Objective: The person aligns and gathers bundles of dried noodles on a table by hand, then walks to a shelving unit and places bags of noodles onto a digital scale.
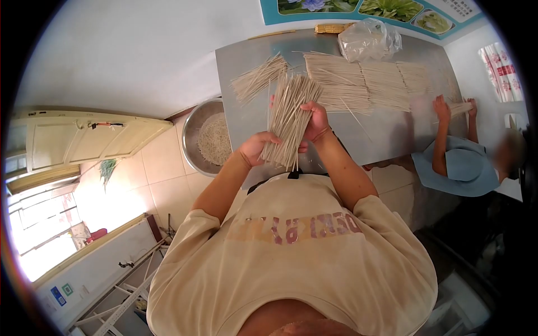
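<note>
A thick bundle of dried noodles (pixel 288 120) stands fanned out between my two hands, in front of my chest at the table's near edge. My left hand (pixel 258 148) grips its lower left side, thumb across the front. Higher up on the right, my right hand (pixel 316 120) is closed around the same bundle; some fingers are hidden behind it. Just past the bundle, a loose pile of dried noodles (pixel 259 77) lies on the metal table (pixel 241 56). Rows of more noodles (pixel 358 84) spread to the right.
A metal bowl (pixel 189 137) holding short pale pieces sits left of the table. A clear plastic bag (pixel 370 40) rests at the back by the wall. On the right, a person in a blue garment (pixel 457 165) holds a small noodle bundle (pixel 460 107). A door (pixel 84 137) stands at left.
</note>
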`<act>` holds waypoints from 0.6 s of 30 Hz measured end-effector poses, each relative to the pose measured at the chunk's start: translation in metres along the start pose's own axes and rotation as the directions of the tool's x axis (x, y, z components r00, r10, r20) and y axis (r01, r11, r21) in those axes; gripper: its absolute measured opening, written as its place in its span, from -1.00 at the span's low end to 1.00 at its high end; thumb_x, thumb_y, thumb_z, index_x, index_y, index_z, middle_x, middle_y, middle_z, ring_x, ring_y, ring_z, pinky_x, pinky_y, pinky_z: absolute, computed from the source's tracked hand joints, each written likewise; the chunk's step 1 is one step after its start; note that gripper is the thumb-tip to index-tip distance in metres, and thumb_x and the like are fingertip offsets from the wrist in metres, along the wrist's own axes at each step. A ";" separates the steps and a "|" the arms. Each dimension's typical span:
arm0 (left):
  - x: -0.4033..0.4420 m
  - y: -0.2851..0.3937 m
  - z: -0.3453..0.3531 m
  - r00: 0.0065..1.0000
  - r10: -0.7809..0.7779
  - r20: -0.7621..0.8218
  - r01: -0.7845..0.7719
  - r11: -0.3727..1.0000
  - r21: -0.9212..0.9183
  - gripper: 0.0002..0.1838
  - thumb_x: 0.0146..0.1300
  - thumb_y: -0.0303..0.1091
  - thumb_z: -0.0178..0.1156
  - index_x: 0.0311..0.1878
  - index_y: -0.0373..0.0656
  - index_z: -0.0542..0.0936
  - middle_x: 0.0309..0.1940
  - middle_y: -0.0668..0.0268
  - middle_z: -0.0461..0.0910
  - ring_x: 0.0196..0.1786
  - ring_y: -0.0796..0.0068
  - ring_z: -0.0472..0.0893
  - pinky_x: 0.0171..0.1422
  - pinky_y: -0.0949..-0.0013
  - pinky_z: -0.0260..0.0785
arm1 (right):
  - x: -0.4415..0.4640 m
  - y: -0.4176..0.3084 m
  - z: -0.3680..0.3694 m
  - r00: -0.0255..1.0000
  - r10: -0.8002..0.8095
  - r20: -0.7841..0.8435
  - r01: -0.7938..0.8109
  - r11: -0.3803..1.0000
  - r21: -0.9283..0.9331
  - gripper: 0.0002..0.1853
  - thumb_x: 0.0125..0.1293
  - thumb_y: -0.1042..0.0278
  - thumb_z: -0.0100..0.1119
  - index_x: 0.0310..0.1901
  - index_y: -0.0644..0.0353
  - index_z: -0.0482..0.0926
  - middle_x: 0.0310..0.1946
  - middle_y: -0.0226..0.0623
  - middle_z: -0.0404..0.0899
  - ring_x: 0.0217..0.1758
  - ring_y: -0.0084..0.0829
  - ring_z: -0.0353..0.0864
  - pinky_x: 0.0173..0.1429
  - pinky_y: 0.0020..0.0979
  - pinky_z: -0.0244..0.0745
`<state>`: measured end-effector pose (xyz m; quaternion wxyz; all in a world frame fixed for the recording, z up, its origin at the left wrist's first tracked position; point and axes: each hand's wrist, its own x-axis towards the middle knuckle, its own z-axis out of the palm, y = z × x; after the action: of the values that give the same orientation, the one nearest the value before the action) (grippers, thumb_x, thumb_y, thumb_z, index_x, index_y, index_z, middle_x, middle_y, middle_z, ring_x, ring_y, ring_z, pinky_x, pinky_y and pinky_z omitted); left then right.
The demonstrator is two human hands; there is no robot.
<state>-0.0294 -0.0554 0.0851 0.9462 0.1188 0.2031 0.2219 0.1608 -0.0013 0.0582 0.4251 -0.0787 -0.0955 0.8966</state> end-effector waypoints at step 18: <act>0.008 0.000 -0.019 0.997 -0.007 -0.082 0.038 0.923 0.383 -0.46 0.21 -0.50 0.36 0.27 -0.23 0.49 -0.13 0.31 0.61 -0.13 0.41 0.62 -0.04 0.27 0.55 | 0.003 -0.006 -0.017 0.991 0.134 -0.002 -0.134 0.990 -0.048 -0.03 0.36 -0.45 -0.01 0.48 0.29 0.19 0.44 0.18 0.26 0.56 0.07 0.18 0.49 0.13 0.28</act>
<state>-0.0316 -0.0490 0.0661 0.8984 0.2907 0.2811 0.1712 0.1671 0.0065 0.0431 0.3618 -0.0946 -0.1119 0.9207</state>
